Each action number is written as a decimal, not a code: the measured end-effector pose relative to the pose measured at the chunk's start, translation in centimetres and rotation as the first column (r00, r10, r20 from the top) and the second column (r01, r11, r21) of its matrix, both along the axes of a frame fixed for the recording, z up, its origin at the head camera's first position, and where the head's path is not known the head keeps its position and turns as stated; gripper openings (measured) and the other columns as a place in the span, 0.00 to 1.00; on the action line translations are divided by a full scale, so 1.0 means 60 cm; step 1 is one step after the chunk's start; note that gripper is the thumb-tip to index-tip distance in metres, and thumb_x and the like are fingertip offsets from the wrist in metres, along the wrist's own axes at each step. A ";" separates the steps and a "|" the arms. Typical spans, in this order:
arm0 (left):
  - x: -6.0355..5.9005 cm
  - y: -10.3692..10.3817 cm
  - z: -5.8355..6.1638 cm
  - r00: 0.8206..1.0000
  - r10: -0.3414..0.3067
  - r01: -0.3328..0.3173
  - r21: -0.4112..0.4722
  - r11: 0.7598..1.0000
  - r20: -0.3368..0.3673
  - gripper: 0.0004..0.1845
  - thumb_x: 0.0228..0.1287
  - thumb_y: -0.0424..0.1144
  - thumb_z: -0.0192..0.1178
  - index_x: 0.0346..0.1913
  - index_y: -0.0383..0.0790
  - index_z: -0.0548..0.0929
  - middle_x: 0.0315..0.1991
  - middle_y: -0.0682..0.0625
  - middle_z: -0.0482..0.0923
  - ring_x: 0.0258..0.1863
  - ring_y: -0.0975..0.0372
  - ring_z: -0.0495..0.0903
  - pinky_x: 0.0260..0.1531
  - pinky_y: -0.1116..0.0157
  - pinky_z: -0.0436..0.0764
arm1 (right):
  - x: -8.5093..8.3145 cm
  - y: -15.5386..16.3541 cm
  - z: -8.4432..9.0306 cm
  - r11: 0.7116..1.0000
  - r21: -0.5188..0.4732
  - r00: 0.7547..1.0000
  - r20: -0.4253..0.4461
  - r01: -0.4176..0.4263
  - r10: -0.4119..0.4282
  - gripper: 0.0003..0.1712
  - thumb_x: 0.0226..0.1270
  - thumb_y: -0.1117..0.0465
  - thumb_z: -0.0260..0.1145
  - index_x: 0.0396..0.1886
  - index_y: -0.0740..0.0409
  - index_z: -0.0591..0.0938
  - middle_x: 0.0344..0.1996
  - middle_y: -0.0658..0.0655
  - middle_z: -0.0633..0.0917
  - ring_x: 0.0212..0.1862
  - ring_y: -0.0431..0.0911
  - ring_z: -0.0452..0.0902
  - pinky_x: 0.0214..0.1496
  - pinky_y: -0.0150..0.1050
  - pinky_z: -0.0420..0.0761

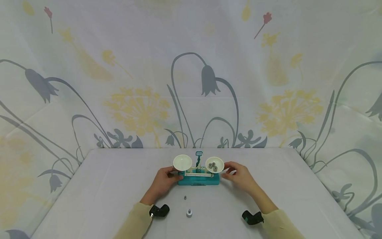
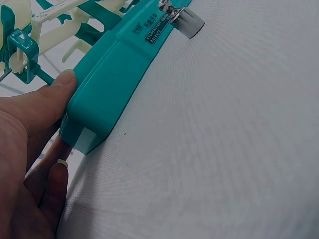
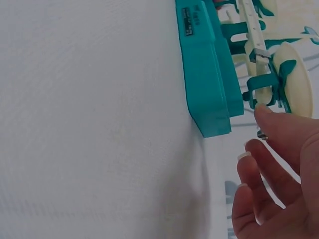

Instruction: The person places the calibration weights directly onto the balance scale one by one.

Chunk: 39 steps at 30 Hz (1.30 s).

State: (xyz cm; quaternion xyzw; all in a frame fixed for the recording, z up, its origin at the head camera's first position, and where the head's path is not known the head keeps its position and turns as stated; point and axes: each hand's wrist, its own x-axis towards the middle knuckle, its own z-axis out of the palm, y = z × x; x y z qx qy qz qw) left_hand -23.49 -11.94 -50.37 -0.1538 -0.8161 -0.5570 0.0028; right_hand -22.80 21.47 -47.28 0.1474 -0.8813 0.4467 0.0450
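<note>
Desk (image 1: 119,186) cloth, pale grey-white, fills the lower half of the head view, and a curtain (image 1: 143,83) printed with grey bellflowers and yellow dandelions hangs behind and to both sides.

At the centre of the frame stands a teal balance scale (image 1: 198,179) with a cream beam and two cream pans. The left pan (image 1: 182,162) holds nothing visible; the right pan (image 1: 214,164) carries a few small metal weights (image 1: 212,166).

The left hand (image 1: 162,181) sits at the left end of the scale's base. In the left wrist view its thumb presses the end of the teal base (image 2: 107,94) while the fingers (image 2: 52,186) lie beneath, so the hand holds the base lightly. The right hand (image 1: 240,175) hovers just beside the right pan with fingers (image 3: 271,169) loosely spread and slightly bent, gripping nothing; in the right wrist view the fingertips are close to the pan's teal bracket, and I cannot tell whether they touch it.

Nearer the bottom of the head view, two loose weights lie on the desk: a tiny weight (image 1: 185,197) and, below it, a larger knobbed weight (image 1: 189,212). Both are well apart from the hands.
</note>
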 end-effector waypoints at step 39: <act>0.001 0.003 0.000 1.000 0.012 -0.012 -0.001 1.000 -0.005 0.11 0.61 0.37 0.71 0.46 0.42 0.87 0.50 0.47 0.84 0.47 0.57 0.80 0.49 0.56 0.76 | -0.017 0.000 -0.030 0.975 -0.128 0.955 0.211 -0.182 0.206 0.31 0.58 0.64 0.74 0.61 0.66 0.75 0.40 0.55 0.82 0.43 0.48 0.76 0.45 0.41 0.77</act>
